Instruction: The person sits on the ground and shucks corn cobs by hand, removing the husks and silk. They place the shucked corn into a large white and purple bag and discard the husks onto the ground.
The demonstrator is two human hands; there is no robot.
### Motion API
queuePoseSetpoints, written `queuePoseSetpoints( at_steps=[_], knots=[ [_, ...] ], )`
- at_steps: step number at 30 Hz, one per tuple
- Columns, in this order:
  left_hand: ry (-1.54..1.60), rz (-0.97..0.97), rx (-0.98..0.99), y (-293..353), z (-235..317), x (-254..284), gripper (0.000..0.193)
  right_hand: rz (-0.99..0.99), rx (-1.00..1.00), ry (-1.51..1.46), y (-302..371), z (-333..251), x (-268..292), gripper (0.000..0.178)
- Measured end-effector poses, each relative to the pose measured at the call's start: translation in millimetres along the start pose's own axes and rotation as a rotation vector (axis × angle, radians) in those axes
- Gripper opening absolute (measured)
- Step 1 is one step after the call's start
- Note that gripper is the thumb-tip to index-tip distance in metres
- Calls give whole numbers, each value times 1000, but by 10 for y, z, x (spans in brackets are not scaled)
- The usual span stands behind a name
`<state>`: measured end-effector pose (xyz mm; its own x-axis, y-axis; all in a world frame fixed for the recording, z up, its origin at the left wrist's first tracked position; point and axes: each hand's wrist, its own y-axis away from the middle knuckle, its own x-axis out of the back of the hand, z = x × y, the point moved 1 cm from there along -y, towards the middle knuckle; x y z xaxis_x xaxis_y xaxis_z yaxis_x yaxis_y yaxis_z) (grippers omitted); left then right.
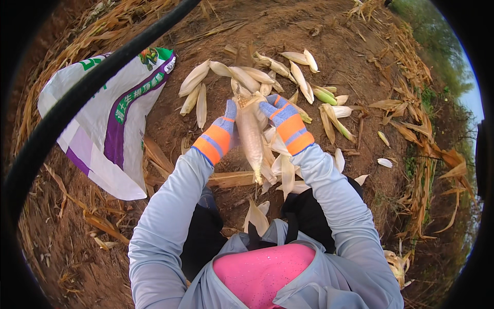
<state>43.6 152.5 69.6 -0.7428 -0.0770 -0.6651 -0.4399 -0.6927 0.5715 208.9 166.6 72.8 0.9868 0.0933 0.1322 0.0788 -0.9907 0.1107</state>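
An ear of corn [250, 138] with pale kernels is between my two gloved hands, its narrow tip pointing down toward me. My left hand [220, 135], in an orange and blue-grey glove, closes on the ear's upper left side near the stalk end. My right hand [287, 123], gloved the same way, is closed at the upper right, at the dry husk [252, 99] by that end. Its fingertips are partly hidden. Loose pale husk leaves [287, 177] lie below the right hand, near my legs.
Several ears in dry husks [194, 79] lie on the brown soil beyond my hands, a few greenish [324, 95]. A white sack with purple and green print [136, 123] lies at left. A dark cable [92, 92] crosses the upper left. Dry stalks [411, 123] line the right.
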Motion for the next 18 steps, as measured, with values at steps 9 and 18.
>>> queuePoseSetpoints(
  at_steps=[9, 18],
  knots=[
    [-122, -20, -205, -174, 22, 294, 50, -96, -90, -158, 181, -182, -59, 30],
    [85, 353, -545, -219, 561, 771, 48, -265, 240, 813, 400, -417, 99, 22]
  ],
)
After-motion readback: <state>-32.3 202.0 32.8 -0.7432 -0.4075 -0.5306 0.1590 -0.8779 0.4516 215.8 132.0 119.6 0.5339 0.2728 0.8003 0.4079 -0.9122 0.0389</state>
